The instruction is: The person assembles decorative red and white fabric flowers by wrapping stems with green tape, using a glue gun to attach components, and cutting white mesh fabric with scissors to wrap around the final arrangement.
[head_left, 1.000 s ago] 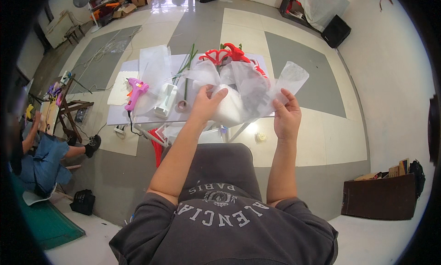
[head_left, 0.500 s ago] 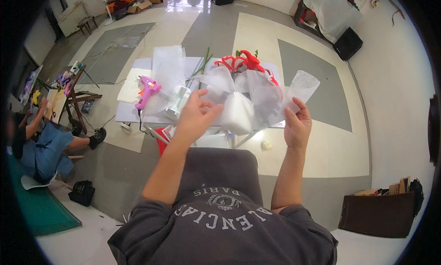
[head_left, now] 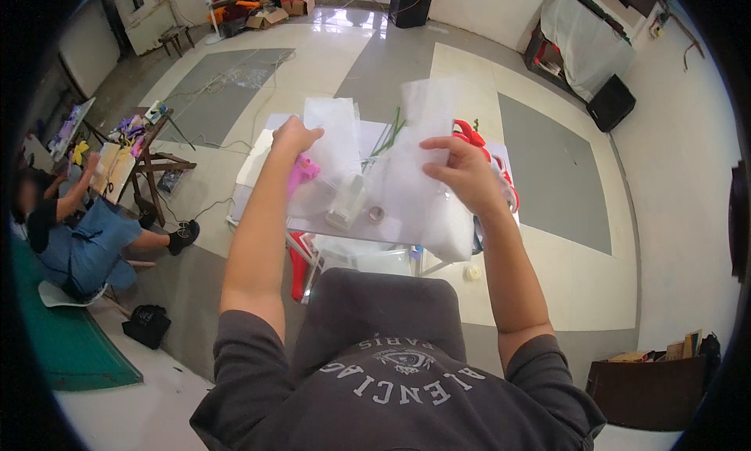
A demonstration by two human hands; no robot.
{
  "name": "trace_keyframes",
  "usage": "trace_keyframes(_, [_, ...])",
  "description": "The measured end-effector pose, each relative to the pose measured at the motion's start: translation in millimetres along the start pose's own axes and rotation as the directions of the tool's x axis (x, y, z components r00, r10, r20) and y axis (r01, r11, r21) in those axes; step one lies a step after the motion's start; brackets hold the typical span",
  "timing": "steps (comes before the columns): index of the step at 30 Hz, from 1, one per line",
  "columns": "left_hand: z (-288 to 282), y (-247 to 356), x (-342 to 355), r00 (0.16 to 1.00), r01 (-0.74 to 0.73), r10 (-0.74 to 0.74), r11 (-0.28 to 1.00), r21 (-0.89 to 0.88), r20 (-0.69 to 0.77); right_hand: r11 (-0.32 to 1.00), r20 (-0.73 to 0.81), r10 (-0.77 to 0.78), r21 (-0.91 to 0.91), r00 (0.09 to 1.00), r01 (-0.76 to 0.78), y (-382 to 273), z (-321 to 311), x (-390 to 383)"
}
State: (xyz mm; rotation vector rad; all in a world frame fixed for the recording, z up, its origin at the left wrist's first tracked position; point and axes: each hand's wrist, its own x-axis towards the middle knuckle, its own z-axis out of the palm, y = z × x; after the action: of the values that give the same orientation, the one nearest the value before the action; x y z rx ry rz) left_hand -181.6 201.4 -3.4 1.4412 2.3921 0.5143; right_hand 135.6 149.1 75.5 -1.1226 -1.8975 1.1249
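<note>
My right hand (head_left: 468, 169) is at the table's right half with a white translucent wrapping sheet (head_left: 429, 107) between thumb and fingers. Below it sits a white wrapped block (head_left: 450, 228), and red fuzzy flowers (head_left: 471, 132) show partly behind the hand. My left hand (head_left: 296, 136) is curled at the table's left, just above a pink glue gun (head_left: 303, 171); its fingertips are hidden, so whether it touches the gun does not show. More white sheets (head_left: 330, 122) lie beside it. Green stems (head_left: 389, 130) rest between the hands.
On the white table (head_left: 399, 230) are a white boxy object (head_left: 346, 201) and a small tape roll (head_left: 376, 214). A dark chair (head_left: 383, 294) stands nearest me. At left, a seated person (head_left: 78, 232) works at a wooden table (head_left: 149, 142).
My right hand has carried the sheet leftward, to above the wrapped block. The left hand has left the block and moved left to the glue gun. The view has shifted; flowers and block sit further right.
</note>
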Motion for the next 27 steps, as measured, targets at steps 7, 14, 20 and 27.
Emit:
trace_keyframes(7, [10, -8, 26, 0.988, 0.155, -0.154, 0.988, -0.007, 0.03, 0.848, 0.041, -0.216, -0.488, 0.976, 0.208, 21, 45, 37])
trace_keyframes(14, [10, 0, 40, 0.981, 0.105, -0.117, 0.991, 0.087, 0.157, 0.742, 0.081, -0.151, -0.649, 0.985, 0.167, 23, 61, 46])
trace_keyframes(20, [6, -27, 53, 0.992, -0.035, 0.052, 0.989, -0.147, 0.115, 0.612, 0.047, -0.146, -0.78, 0.988, 0.128, 5, 67, 51])
trace_keyframes(27, [-18, -21, 27, 0.999, -0.034, 0.051, 0.828, -0.56, 0.014, 0.583, 0.111, -0.359, -0.749, 0.927, 0.315, 19, 77, 77])
